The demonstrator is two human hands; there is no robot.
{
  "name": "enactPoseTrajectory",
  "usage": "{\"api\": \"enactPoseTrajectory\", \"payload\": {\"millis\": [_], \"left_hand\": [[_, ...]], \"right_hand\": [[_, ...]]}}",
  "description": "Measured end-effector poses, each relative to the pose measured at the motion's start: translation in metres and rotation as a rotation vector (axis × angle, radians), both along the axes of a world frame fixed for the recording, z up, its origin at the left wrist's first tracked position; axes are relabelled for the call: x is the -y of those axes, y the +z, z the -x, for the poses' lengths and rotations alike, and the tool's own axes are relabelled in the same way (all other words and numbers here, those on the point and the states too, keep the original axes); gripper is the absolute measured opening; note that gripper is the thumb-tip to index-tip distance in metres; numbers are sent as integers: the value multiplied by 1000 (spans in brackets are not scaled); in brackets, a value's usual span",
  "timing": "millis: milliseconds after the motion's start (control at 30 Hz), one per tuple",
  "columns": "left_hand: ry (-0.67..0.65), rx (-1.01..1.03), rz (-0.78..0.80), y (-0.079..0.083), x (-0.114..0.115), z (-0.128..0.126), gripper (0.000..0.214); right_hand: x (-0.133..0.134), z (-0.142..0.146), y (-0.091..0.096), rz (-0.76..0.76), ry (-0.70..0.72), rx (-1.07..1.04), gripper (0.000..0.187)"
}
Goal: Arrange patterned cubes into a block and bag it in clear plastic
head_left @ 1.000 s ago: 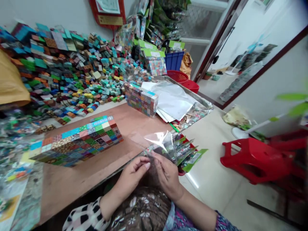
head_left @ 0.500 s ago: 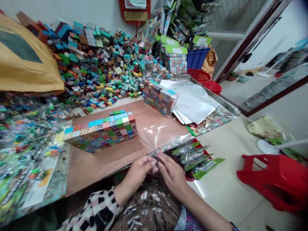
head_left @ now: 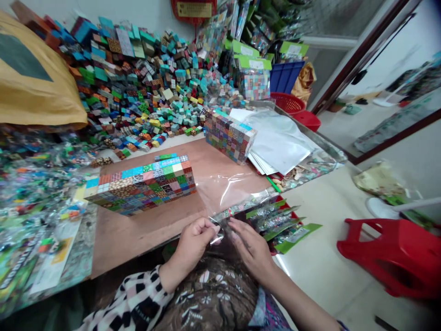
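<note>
A clear plastic bag (head_left: pixel 231 186) lies partly on the brown board and hangs over the table's front edge toward me. My left hand (head_left: pixel 195 241) pinches its near edge between thumb and curled fingers. Close beside, my right hand (head_left: pixel 253 248) has its fingers stretched out, touching or nearly touching the film; contact is hard to make out. Beyond my left hand stands a long block of small patterned cubes (head_left: pixel 144 186). Another cube block (head_left: pixel 230 135) stands farther back, beside white sheets (head_left: pixel 282 142).
Loose coloured cubes (head_left: pixel 138 87) are heaped against the wall, next to a yellow sack (head_left: pixel 37 78). Small plastic-wrapped pieces (head_left: pixel 37 170) cover the left side. Green-topped packs (head_left: pixel 289 230) stand below the table's right edge. A red stool (head_left: pixel 392 253) is on the floor.
My hands have moved slightly apart, the left one shifting left with the bag's edge in its pinch. The view has tilted down a little; the cube blocks stay put.
</note>
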State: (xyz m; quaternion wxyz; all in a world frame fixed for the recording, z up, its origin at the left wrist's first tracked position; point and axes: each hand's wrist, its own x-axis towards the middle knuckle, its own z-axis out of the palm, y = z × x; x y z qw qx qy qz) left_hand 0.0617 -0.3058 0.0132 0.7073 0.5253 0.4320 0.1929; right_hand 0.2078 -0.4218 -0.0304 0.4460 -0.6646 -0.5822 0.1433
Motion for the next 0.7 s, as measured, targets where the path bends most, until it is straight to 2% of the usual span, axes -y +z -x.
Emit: {"api": "enactPoseTrajectory", "payload": {"millis": [233, 333, 467, 533, 600, 700], "left_hand": [[47, 28, 45, -6, -7, 6, 26], [65, 56, 105, -6, -8, 7, 28], [56, 62, 160, -2, -7, 6, 27], [63, 52, 168, 0, -7, 5, 25], [71, 42, 170, 0, -7, 5, 25], [79, 22, 159, 0, -8, 4, 30]], "right_hand": [[7, -24, -7, 8, -121, -4, 28], [14, -31, -18, 46, -269, -71, 32], [21, -46, -51, 131, -593, -369, 59], [22, -56, -67, 179, -703, -513, 75], [19, -64, -76, 193, -708, -651, 82], [13, -70, -69, 159, -578, -898, 76]]}}
